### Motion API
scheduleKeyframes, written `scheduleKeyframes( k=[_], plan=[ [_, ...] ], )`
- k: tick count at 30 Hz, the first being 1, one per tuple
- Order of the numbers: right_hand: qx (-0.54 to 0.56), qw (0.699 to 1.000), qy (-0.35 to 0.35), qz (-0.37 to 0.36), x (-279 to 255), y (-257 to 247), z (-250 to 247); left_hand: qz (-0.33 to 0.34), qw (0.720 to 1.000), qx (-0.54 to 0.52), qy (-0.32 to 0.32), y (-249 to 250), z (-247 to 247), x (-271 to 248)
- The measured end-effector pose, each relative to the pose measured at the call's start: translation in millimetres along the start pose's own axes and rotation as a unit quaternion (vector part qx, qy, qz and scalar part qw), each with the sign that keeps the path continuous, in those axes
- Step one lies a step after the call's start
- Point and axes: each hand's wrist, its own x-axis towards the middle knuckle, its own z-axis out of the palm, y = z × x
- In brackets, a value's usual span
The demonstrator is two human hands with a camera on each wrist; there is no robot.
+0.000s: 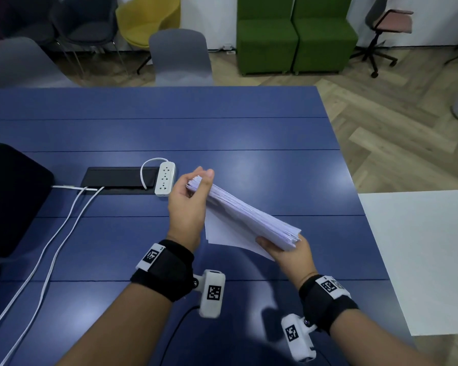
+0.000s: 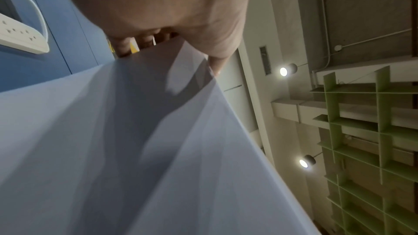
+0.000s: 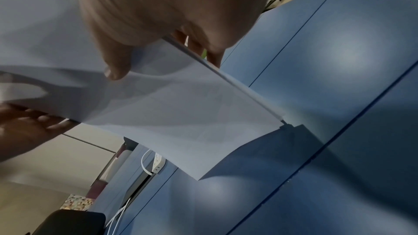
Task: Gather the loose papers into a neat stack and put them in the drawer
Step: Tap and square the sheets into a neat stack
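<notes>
Both hands hold the stack of papers (image 1: 245, 213) on edge above the blue tabletop (image 1: 222, 128), just beside the white power strip (image 1: 165, 178): the left hand (image 1: 189, 204) pinches its far end, the right hand (image 1: 288, 253) grips its near end

White papers (image 1: 245, 211), blue table (image 1: 169, 122), white power strip (image 1: 165, 178), green sofas (image 1: 295, 35).

A black bag (image 1: 8, 196) is cut off at the left edge.
</notes>
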Motion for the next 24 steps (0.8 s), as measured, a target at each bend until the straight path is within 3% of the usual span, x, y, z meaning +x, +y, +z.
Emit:
scheduleKeyframes(
  k=[6, 13, 21, 24],
  plan=[
    [-0.029, 0.999, -0.020, 0.005, 4.3, -3.6, 1.8, -0.031, 0.999, 0.031, -0.031, 3.4, -1.6, 10.6],
    [0.021, 1.000, 0.001, 0.017, 0.1, -11.8, 6.0, 0.010, 1.000, -0.001, -0.004, -2.9, 1.0, 10.9],
    [0.060, 0.998, 0.016, 0.028, 1.1, -18.3, 2.8, -0.013, 0.997, 0.022, -0.078, -1.9, 3.0, 9.7],
    [0.043, 0.999, 0.010, 0.017, 2.5, -17.9, 3.3, 0.006, 0.998, 0.033, -0.061, -3.4, 7.0, 9.7]
  ],
)
